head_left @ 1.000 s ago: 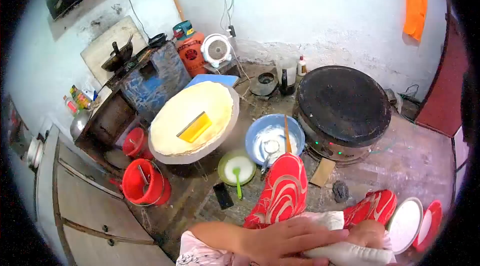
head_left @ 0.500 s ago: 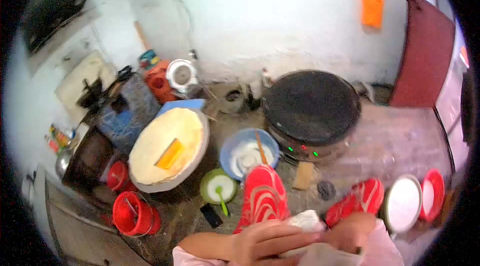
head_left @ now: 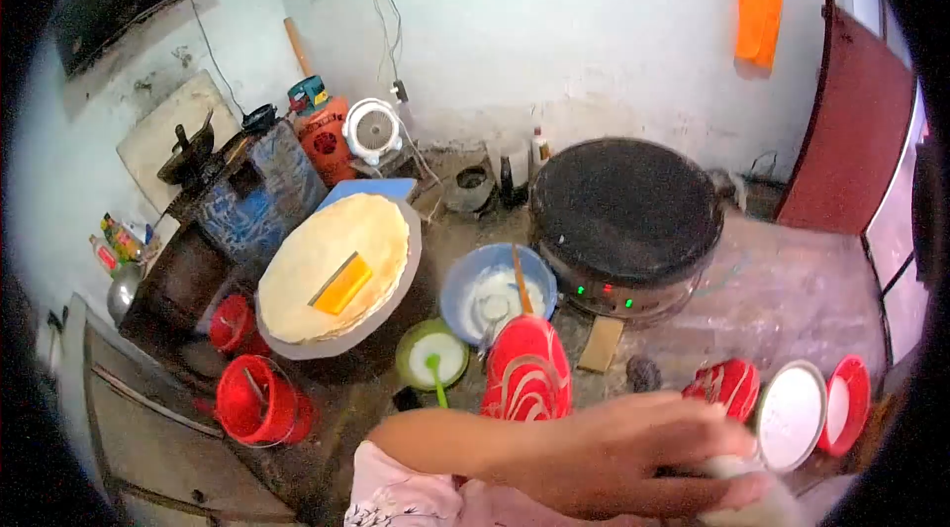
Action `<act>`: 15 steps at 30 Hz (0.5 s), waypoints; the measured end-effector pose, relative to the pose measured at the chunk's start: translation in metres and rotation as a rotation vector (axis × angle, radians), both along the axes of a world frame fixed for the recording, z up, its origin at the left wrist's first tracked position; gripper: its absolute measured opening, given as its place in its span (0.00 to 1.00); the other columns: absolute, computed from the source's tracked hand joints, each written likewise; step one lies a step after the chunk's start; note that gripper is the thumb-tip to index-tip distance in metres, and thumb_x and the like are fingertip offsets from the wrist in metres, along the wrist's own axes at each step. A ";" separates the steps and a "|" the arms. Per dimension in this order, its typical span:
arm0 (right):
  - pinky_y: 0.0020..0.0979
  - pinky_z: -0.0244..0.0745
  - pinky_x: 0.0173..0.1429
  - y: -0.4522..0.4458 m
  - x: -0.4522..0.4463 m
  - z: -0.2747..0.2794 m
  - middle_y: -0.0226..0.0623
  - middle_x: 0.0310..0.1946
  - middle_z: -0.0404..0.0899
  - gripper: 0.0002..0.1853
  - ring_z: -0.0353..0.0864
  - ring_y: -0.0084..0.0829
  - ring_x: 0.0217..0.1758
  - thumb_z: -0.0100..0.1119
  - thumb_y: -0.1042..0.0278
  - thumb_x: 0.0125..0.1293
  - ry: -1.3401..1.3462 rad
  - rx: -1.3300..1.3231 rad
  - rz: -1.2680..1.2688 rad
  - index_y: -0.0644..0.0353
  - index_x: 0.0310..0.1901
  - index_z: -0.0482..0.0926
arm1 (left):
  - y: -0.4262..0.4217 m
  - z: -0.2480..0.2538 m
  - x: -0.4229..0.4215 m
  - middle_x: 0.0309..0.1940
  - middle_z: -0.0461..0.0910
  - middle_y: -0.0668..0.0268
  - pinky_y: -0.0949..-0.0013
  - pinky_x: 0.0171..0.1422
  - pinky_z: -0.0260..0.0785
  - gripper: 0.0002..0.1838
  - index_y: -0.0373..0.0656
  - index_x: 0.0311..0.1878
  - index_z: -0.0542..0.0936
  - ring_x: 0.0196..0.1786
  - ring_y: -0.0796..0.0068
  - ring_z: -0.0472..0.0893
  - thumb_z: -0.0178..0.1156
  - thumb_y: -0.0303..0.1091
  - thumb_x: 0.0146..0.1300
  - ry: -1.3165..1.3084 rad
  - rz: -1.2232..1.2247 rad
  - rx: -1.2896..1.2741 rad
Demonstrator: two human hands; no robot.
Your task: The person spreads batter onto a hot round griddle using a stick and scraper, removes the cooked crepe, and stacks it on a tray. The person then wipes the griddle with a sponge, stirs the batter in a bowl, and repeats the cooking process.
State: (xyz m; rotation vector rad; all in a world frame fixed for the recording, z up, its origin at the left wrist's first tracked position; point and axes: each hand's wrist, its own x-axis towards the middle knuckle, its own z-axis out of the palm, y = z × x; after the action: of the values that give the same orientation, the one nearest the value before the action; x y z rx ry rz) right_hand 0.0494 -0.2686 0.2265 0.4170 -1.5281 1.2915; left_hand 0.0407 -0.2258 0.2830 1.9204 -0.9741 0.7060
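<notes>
My left hand (head_left: 633,453) reaches across the bottom of the view to the right, its fingers bent round a whitish cloth (head_left: 770,505) that is blurred and partly cut off by the lower edge. I do not see my right hand. Beyond my left hand are two red shoes (head_left: 529,369) on my feet. A large black round griddle (head_left: 628,210) with lit indicators stands ahead, and a blue basin (head_left: 457,285) with white batter and a wooden stick is left of it.
Pale flatbreads (head_left: 332,240) with a yellow scraper (head_left: 343,285) lie on a round board at left. A green bowl (head_left: 408,369), red buckets (head_left: 247,403), a fan (head_left: 374,131) and a gas cylinder (head_left: 325,139) stand nearby. White-filled containers (head_left: 792,413) are at right.
My left hand has moved right and turned over the whitish cloth. My right hand has gone out of sight. The camera view has shifted, so the scene sits further left.
</notes>
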 end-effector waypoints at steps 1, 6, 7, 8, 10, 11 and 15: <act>0.37 0.61 0.44 0.000 0.000 -0.003 0.43 0.34 0.63 0.17 0.66 0.37 0.35 0.46 0.57 0.66 -0.036 -0.012 -0.004 0.66 0.39 0.75 | 0.008 0.009 -0.003 0.31 0.77 0.61 0.69 0.29 0.67 0.13 0.39 0.41 0.78 0.29 0.69 0.76 0.60 0.34 0.54 0.161 -0.068 0.127; 0.35 0.59 0.42 0.001 -0.003 -0.009 0.40 0.31 0.60 0.17 0.63 0.34 0.32 0.45 0.58 0.67 -0.168 -0.043 -0.064 0.66 0.38 0.74 | 0.031 -0.076 -0.032 0.55 0.69 0.54 0.60 0.54 0.67 0.29 0.39 0.62 0.64 0.52 0.59 0.74 0.57 0.37 0.58 0.084 0.217 0.294; 0.35 0.59 0.42 0.001 -0.002 -0.009 0.39 0.31 0.60 0.17 0.63 0.33 0.32 0.45 0.58 0.67 -0.170 -0.040 -0.079 0.66 0.38 0.74 | 0.036 -0.082 -0.032 0.54 0.70 0.55 0.60 0.53 0.68 0.28 0.40 0.61 0.66 0.52 0.59 0.74 0.58 0.36 0.57 0.076 0.267 0.283; 0.34 0.59 0.42 0.000 -0.001 -0.010 0.38 0.30 0.59 0.17 0.62 0.32 0.31 0.45 0.58 0.67 -0.169 -0.036 -0.088 0.66 0.38 0.74 | 0.028 -0.066 -0.037 0.52 0.72 0.55 0.61 0.52 0.69 0.27 0.41 0.59 0.68 0.51 0.59 0.75 0.58 0.31 0.54 0.110 0.361 0.106; 0.33 0.58 0.41 0.001 0.001 -0.005 0.37 0.29 0.58 0.16 0.61 0.31 0.30 0.44 0.58 0.67 -0.109 -0.017 -0.093 0.66 0.38 0.74 | 0.021 -0.047 -0.047 0.46 0.76 0.55 0.62 0.47 0.70 0.23 0.41 0.52 0.75 0.45 0.59 0.77 0.55 0.23 0.48 0.132 0.427 -0.108; 0.33 0.58 0.40 0.000 -0.001 -0.005 0.36 0.29 0.58 0.16 0.61 0.31 0.30 0.44 0.58 0.67 -0.075 -0.004 -0.108 0.66 0.38 0.74 | 0.014 -0.030 -0.051 0.41 0.77 0.56 0.64 0.39 0.68 0.18 0.40 0.48 0.76 0.37 0.63 0.76 0.56 0.30 0.52 0.045 0.493 -0.067; 0.31 0.57 0.39 0.000 0.000 0.004 0.34 0.27 0.56 0.16 0.59 0.28 0.28 0.43 0.59 0.68 0.104 0.061 -0.085 0.65 0.38 0.73 | 0.019 -0.007 -0.099 0.42 0.79 0.56 0.63 0.36 0.65 0.25 0.34 0.48 0.74 0.36 0.59 0.77 0.57 0.46 0.56 0.237 0.482 -0.128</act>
State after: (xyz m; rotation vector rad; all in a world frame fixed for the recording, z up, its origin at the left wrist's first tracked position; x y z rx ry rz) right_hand 0.0490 -0.2688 0.2304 0.4471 -1.4844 1.1427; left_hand -0.0588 -0.2063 0.2758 2.0852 -0.3098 0.7648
